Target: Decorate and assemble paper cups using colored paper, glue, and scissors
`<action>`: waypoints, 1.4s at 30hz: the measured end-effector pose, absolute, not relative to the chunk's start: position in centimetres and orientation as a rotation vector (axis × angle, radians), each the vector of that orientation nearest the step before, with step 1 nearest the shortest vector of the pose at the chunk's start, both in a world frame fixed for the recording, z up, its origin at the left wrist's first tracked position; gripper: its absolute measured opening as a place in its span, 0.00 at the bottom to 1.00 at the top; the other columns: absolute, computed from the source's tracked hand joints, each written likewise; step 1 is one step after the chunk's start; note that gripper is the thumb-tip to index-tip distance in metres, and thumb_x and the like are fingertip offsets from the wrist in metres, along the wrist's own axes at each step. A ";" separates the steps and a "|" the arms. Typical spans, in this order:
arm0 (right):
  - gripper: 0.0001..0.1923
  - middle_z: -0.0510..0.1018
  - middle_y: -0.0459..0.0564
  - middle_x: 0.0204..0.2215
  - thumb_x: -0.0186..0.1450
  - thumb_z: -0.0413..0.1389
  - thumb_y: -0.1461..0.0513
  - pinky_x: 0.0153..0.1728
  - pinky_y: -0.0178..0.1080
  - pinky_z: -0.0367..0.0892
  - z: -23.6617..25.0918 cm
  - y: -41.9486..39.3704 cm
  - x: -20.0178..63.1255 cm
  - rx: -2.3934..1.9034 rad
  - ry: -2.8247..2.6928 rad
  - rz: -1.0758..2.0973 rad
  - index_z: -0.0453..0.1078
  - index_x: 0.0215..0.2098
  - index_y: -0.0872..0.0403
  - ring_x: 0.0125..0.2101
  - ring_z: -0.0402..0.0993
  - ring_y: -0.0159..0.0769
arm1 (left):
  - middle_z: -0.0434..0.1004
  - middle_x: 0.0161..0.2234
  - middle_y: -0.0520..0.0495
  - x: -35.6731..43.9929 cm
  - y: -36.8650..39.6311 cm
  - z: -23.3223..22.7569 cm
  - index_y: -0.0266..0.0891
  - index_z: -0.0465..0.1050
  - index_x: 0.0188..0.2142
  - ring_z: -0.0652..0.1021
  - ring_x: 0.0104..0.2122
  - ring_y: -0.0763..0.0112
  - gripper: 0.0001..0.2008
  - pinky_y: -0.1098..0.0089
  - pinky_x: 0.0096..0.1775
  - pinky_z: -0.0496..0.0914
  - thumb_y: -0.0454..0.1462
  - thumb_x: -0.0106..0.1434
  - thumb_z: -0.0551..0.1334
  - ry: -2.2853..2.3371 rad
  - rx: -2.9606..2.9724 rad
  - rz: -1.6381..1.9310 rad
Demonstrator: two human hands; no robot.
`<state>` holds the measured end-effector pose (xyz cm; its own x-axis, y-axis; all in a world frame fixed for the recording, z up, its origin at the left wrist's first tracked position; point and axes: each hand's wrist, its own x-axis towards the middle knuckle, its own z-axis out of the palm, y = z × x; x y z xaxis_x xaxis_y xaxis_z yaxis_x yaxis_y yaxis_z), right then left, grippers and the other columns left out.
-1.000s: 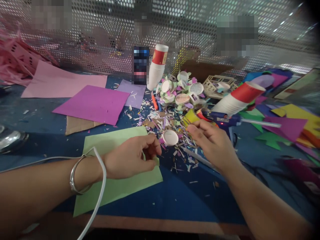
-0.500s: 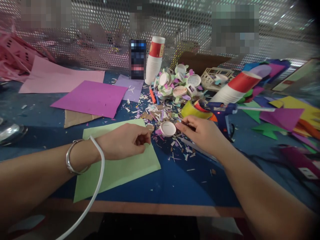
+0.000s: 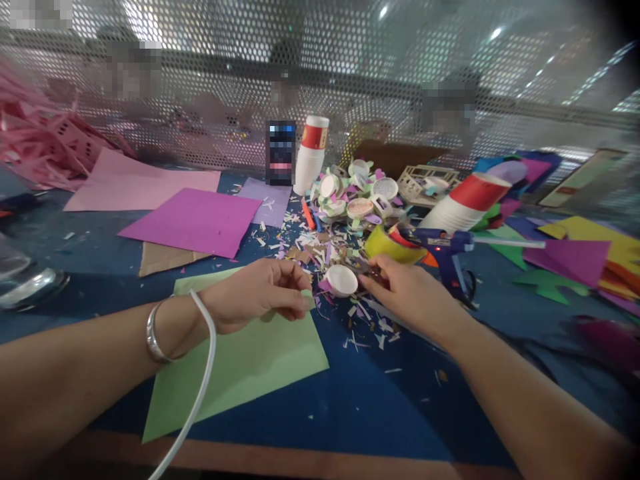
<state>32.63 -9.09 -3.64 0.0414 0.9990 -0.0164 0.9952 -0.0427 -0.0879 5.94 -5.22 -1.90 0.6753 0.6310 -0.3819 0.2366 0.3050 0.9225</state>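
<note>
My left hand [image 3: 257, 293] rests on a light green paper sheet [image 3: 240, 363] and pinches a small green paper piece [image 3: 306, 300] between thumb and fingers. A silver bangle and a white cable cross that wrist. My right hand [image 3: 407, 297] reaches into the pile of paper scraps [image 3: 320, 250], its fingertips closed on a dark thin tool next to a small white cup bottom [image 3: 341, 281] lying on the blue table [image 3: 350, 400].
A blue glue gun [image 3: 445, 243] and yellow tape roll [image 3: 387, 243] lie just behind my right hand. Stacks of red-and-white paper cups [image 3: 311, 155] stand and lie behind. Magenta and pink sheets [image 3: 193, 220] lie left, coloured foam sheets [image 3: 575, 250] right. A perforated metal screen backs the table.
My right hand moved left from the glue gun toward the white cup bottom. My left hand stayed on the green sheet, its fingers still pinched. The view tilted slightly.
</note>
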 end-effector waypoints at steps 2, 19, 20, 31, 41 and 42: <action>0.16 0.81 0.53 0.31 0.72 0.51 0.51 0.25 0.38 0.55 -3.8 -9.3 32.7 -2.228 -2.184 0.017 0.69 0.48 0.53 0.31 0.78 0.46 | 0.76 0.24 0.54 6.1 -5.3 -1.8 0.37 0.67 0.33 0.74 0.24 0.79 0.10 0.77 0.28 0.64 0.31 0.59 0.68 0.838 1.167 0.330; 0.13 0.81 0.53 0.42 0.71 0.55 0.68 0.40 0.43 0.74 -3.4 -12.8 27.7 -0.992 -2.462 -0.351 0.70 0.54 0.54 0.41 0.79 0.41 | 0.75 0.27 0.54 6.6 -6.1 -2.4 0.37 0.68 0.33 0.75 0.27 0.79 0.10 0.76 0.34 0.69 0.29 0.53 0.68 0.784 0.967 0.365; 0.13 0.81 0.53 0.42 0.71 0.54 0.69 0.40 0.43 0.74 -3.5 -12.8 27.8 -0.964 -2.474 -0.353 0.70 0.53 0.55 0.41 0.79 0.41 | 0.74 0.27 0.54 6.7 -6.2 -2.4 0.37 0.68 0.32 0.74 0.26 0.79 0.09 0.76 0.34 0.69 0.29 0.54 0.67 0.791 0.965 0.365; 0.08 0.80 0.51 0.38 0.71 0.55 0.68 0.40 0.39 0.72 -3.7 -12.8 28.0 -0.983 -2.415 -0.169 0.73 0.47 0.55 0.39 0.77 0.36 | 0.74 0.26 0.53 6.9 -6.6 -2.4 0.36 0.69 0.30 0.78 0.27 0.77 0.08 0.76 0.34 0.72 0.29 0.56 0.68 0.790 0.930 0.422; 0.06 0.76 0.45 0.29 0.67 0.56 0.70 0.31 0.33 0.67 -3.3 -12.9 27.0 -1.132 -2.191 0.152 0.73 0.37 0.54 0.29 0.72 0.29 | 0.77 0.27 0.50 6.9 -7.0 -3.8 0.35 0.72 0.29 0.76 0.29 0.73 0.04 0.70 0.37 0.71 0.32 0.57 0.66 0.710 1.363 0.596; 0.05 0.75 0.45 0.28 0.67 0.56 0.69 0.31 0.33 0.66 -3.3 -12.9 26.9 -1.151 -2.188 0.172 0.73 0.36 0.54 0.28 0.71 0.29 | 0.77 0.27 0.50 6.8 -7.1 -4.0 0.35 0.72 0.30 0.76 0.30 0.73 0.03 0.70 0.36 0.70 0.32 0.58 0.66 0.714 1.432 0.598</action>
